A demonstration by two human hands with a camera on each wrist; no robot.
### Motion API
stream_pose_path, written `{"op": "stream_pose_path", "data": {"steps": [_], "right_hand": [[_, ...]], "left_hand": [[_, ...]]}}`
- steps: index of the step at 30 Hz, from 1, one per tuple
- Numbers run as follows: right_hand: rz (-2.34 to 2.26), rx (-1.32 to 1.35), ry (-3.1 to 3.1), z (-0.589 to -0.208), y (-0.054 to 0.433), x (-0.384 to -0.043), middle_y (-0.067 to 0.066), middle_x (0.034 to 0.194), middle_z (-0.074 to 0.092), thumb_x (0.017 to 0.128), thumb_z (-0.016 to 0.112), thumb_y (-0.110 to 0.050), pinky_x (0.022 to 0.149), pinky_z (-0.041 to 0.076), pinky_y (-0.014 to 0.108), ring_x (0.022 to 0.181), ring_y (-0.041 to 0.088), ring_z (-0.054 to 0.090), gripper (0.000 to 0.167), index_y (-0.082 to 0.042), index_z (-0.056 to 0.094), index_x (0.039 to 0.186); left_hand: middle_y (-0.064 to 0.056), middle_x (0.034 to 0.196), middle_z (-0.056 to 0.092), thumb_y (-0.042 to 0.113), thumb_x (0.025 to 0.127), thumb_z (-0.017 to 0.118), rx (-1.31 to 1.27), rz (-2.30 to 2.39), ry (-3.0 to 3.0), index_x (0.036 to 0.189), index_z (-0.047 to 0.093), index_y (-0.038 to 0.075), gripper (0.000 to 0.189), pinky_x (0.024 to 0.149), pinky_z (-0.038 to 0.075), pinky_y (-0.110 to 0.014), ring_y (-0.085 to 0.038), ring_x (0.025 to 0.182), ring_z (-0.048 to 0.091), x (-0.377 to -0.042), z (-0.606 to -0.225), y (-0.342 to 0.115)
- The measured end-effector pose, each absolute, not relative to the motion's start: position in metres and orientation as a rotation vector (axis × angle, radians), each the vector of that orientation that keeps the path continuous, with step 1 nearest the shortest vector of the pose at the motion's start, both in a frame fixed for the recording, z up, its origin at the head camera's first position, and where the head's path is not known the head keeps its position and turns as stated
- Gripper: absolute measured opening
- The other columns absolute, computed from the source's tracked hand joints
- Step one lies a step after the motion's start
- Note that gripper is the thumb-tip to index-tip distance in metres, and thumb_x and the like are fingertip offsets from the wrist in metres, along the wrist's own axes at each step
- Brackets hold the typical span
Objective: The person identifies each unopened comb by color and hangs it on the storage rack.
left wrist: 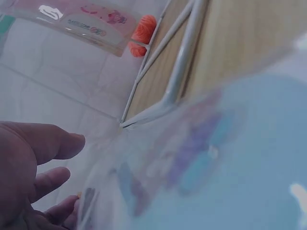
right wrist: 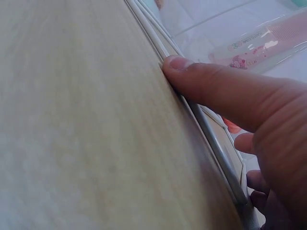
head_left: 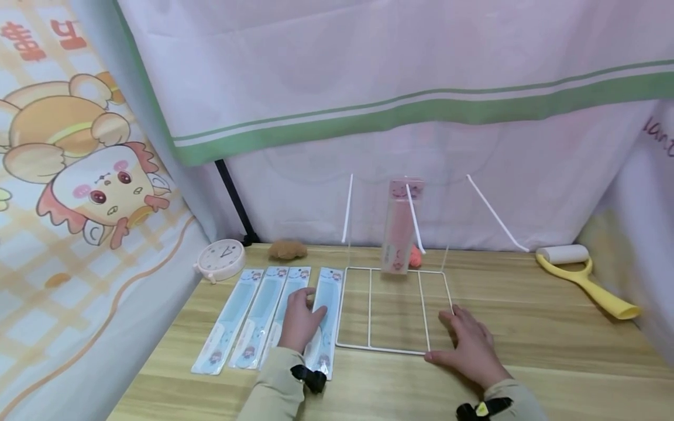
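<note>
Tan sleeves (head_left: 275, 380) are closest. The left hand (head_left: 301, 320) is at a blue pack (head_left: 332, 292) on the table (head_left: 532, 333), just left of the white rack (head_left: 384, 349); its grip is apart. The right grip is apart too, with the right hand's (head_left: 470, 349) thumb on the rack's front corner. Best, I think, to hold the rack steady and pinch the pack by its edge. White prongs (head_left: 495, 211) stick out and could bump it. A pink pack (head_left: 398, 245) fills the middle. Three more packs (head_left: 260, 318) and a clock (head_left: 221, 260) sit left, a roller (head_left: 605, 297) right.
</note>
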State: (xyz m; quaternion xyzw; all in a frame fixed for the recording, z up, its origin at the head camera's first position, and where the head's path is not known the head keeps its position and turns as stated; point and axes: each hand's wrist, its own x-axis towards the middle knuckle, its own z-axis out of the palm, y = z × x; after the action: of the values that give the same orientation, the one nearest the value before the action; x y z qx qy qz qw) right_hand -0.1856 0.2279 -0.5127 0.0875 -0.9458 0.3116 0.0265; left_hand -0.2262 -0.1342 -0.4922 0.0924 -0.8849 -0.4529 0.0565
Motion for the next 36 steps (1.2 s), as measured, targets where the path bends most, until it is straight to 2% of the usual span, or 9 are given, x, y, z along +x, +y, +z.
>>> {"op": "stream_pose_path", "data": {"steps": [6, 10, 23, 25, 31, 36], "right_hand": [[0.959, 0.27, -2.918, -0.515, 0.228, -0.186, 0.033, 0.155, 0.028, 0.061, 0.084, -0.068, 0.112, 0.01, 0.07, 0.143, 0.052, 0.02, 0.11, -0.001, 0.051, 0.141], [0.965, 0.254, -2.93, -0.516, 0.229, -0.186, 0.033, 0.156, 0.028, 0.061, 0.084, -0.068, 0.112, 0.01, 0.07, 0.143, 0.053, 0.02, 0.11, -0.001, 0.051, 0.141], [0.967, 0.254, -2.928, -0.513, 0.227, -0.185, 0.033, 0.155, 0.029, 0.062, 0.084, -0.067, 0.112, 0.011, 0.069, 0.143, 0.051, 0.021, 0.106, -0.002, 0.053, 0.139], [0.969, 0.254, -2.928, -0.514, 0.227, -0.184, 0.033, 0.156, 0.029, 0.062, 0.084, -0.067, 0.112, 0.011, 0.069, 0.144, 0.051, 0.021, 0.105, -0.002, 0.053, 0.138], [0.956, 0.257, -2.913, -0.515, 0.228, -0.187, 0.032, 0.156, 0.03, 0.062, 0.084, -0.067, 0.112, 0.011, 0.068, 0.144, 0.05, 0.022, 0.103, -0.002, 0.055, 0.137], [0.957, 0.252, -2.919, -0.514, 0.228, -0.186, 0.031, 0.156, 0.029, 0.062, 0.084, -0.068, 0.112, 0.011, 0.067, 0.144, 0.049, 0.022, 0.103, -0.003, 0.056, 0.137]], "left_hand": [[-0.013, 0.123, 0.064, 0.013, 0.093, 0.07, 0.32, -1.501, -2.701, 0.138, 0.054, 0.004, 0.05, 0.096, 0.051, -0.048, -0.029, 0.113, 0.062, -0.228, -0.493, -0.136], [-0.008, 0.113, 0.068, 0.014, 0.094, 0.068, 0.316, -1.495, -2.686, 0.134, 0.06, 0.006, 0.042, 0.092, 0.053, -0.044, -0.024, 0.105, 0.064, -0.226, -0.495, -0.138], [-0.009, 0.113, 0.066, 0.012, 0.095, 0.067, 0.339, -1.707, -2.448, 0.127, 0.062, 0.007, 0.033, 0.086, 0.053, -0.039, -0.025, 0.1, 0.062, -0.209, -0.477, -0.145], [-0.009, 0.113, 0.065, 0.012, 0.095, 0.066, 0.329, -1.753, -2.424, 0.125, 0.062, 0.008, 0.031, 0.084, 0.052, -0.036, -0.023, 0.098, 0.062, -0.207, -0.47, -0.145], [-0.01, 0.111, 0.062, 0.008, 0.096, 0.065, 0.205, -1.899, -2.338, 0.121, 0.059, 0.009, 0.026, 0.066, 0.054, -0.028, -0.018, 0.083, 0.064, -0.199, -0.44, -0.152], [-0.01, 0.112, 0.061, 0.007, 0.097, 0.064, 0.137, -2.005, -2.263, 0.12, 0.057, 0.012, 0.024, 0.067, 0.055, -0.029, -0.019, 0.088, 0.067, -0.188, -0.415, -0.167]]}}
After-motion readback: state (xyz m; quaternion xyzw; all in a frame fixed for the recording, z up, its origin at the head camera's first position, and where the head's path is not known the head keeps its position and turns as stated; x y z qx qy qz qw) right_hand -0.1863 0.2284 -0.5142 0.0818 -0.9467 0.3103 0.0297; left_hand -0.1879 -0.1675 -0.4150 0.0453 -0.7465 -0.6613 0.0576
